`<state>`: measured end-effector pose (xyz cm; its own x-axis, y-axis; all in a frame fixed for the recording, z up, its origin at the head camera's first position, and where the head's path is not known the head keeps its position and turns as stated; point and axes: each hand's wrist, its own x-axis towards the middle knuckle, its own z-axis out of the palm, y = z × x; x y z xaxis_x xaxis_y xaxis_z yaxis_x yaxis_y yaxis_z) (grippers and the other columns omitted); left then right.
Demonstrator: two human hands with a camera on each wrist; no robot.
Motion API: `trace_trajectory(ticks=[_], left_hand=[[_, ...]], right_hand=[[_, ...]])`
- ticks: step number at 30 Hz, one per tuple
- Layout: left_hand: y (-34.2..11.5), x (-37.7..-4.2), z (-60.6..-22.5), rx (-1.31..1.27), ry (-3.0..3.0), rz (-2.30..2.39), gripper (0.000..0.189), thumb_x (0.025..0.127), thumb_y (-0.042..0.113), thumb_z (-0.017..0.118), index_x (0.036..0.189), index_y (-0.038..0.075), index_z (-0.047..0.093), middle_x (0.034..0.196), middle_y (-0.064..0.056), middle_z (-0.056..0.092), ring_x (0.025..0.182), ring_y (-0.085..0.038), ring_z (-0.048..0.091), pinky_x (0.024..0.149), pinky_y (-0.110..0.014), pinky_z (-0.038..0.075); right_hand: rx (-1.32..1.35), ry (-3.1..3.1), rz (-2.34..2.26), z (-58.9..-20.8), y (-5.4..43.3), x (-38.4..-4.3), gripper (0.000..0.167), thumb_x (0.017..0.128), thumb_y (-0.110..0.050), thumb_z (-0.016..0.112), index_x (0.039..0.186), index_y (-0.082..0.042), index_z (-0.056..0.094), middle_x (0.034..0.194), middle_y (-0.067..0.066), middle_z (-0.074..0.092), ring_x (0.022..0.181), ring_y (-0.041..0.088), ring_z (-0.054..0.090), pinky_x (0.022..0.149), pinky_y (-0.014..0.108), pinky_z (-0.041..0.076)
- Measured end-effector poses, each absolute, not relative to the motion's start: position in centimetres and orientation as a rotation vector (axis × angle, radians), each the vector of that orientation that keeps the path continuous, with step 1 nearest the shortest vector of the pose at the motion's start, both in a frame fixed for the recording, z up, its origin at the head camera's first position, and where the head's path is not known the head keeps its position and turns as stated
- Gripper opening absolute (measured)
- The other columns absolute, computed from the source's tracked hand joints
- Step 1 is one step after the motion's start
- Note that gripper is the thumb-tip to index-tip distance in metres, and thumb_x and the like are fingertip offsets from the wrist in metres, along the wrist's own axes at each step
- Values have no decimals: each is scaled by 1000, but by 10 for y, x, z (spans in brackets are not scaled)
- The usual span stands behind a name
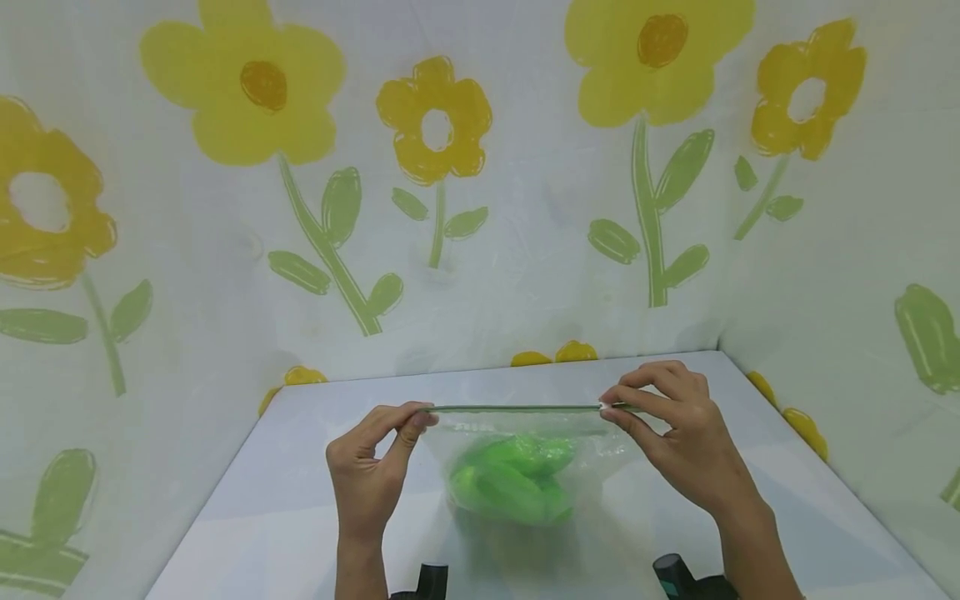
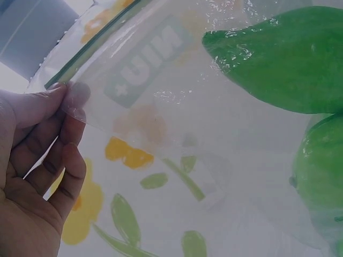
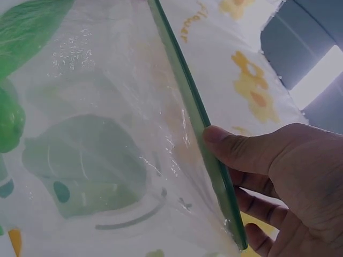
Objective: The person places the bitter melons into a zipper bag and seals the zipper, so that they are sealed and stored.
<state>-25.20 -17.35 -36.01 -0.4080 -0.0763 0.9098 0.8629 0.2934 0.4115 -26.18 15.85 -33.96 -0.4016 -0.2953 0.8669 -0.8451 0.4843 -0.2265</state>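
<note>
A clear zip bag point(image 1: 600, 467) hangs upright over the table, its green zip edge point(image 1: 517, 408) stretched level between both hands. Inside, several smooth green fruit-like things point(image 1: 517, 483) lie together; one point(image 2: 284, 59) tapers to a point in the left wrist view, but their kind is unclear. With thumb and fingers, the left hand point(image 1: 371, 467) pinches the left end of the zip edge. Near the opposite end, the right hand point(image 1: 682, 442) pinches the same edge, its thumb point(image 3: 236, 150) lying against the green strip. A small white bit point(image 1: 603, 406) shows at those right fingertips.
Beneath the bag is a white table point(image 1: 270, 483). White cloth walls point(image 1: 517, 292) printed with yellow flowers surround it on the back and sides. Dark wrist-camera mounts point(image 1: 432, 581) show at the bottom edge, by both forearms.
</note>
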Motion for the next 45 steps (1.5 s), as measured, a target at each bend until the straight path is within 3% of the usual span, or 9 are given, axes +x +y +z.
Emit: trace_trajectory(ticks=[4, 8, 11, 13, 25, 27, 32, 35, 45], left_hand=[[-174, -252, -361, -729, -1635, -1268, 28, 74, -24, 73, 94, -5, 76, 78, -12, 72, 69, -14, 66, 69, -18, 51], [-175, -252, -361, -725, -1639, -1264, 28, 74, -24, 73, 94, -5, 76, 78, -11, 72, 69, -14, 66, 69, -18, 51], [-175, -252, -361, -724, -1641, -1267, 28, 74, -24, 72, 94, -5, 76, 78, -12, 72, 68, -14, 65, 69, -18, 50], [-175, -252, -362, -725, -1639, -1271, 28, 74, -25, 72, 94, -5, 76, 78, -12, 72, 68, -15, 65, 68, -18, 50], [-174, -250, -358, -711, -1640, -1255, 28, 73, -26, 72, 92, -5, 76, 76, -12, 72, 67, -16, 64, 69, -18, 50], [-173, -248, -356, -709, -1641, -1255, 28, 73, -25, 72, 92, -5, 76, 76, -12, 72, 66, -17, 64, 68, -18, 50], [-173, -249, -356, -706, -1645, -1256, 27, 74, -25, 72, 92, -6, 75, 76, -12, 71, 66, -17, 63, 68, -17, 49], [-175, -251, -359, -706, -1647, -1255, 28, 74, -25, 72, 93, -5, 76, 77, -11, 72, 67, -16, 64, 68, -18, 50], [-176, -252, -362, -706, -1657, -1247, 29, 75, -23, 73, 96, -3, 76, 79, -10, 73, 69, -15, 66, 70, -19, 52]], right_hand=[[942, -1939, 868, -339, 160, -262, 34, 97, -43, 64, 95, -12, 79, 96, -5, 66, 100, 22, 55, 92, 46, 31], [944, -1959, 872, -339, 162, -261, 13, 84, -18, 82, 95, -13, 79, 97, -5, 65, 101, 21, 55, 93, 46, 31], [942, -1977, 869, -339, 164, -261, 31, 70, 2, 86, 95, -14, 79, 97, -5, 65, 101, 21, 55, 94, 46, 31], [936, -1992, 864, -339, 165, -261, 35, 67, 6, 86, 95, -13, 79, 97, -5, 65, 102, 21, 55, 94, 46, 31], [888, -2087, 863, -337, 173, -260, 36, 67, 6, 87, 96, -14, 79, 98, -7, 64, 105, 19, 54, 100, 42, 31], [888, -2087, 867, -337, 175, -260, 24, 75, -5, 87, 96, -14, 79, 98, -7, 65, 105, 19, 54, 100, 41, 30], [892, -2079, 876, -339, 178, -261, 23, 76, -6, 86, 96, -13, 79, 98, -6, 65, 105, 19, 54, 101, 38, 30], [888, -2075, 875, -339, 179, -260, 36, 67, 7, 87, 97, -13, 79, 98, -7, 65, 105, 19, 55, 101, 35, 30], [917, -2024, 877, -340, 183, -261, 37, 67, 7, 86, 97, -14, 79, 98, -5, 65, 103, 18, 54, 97, 30, 33]])
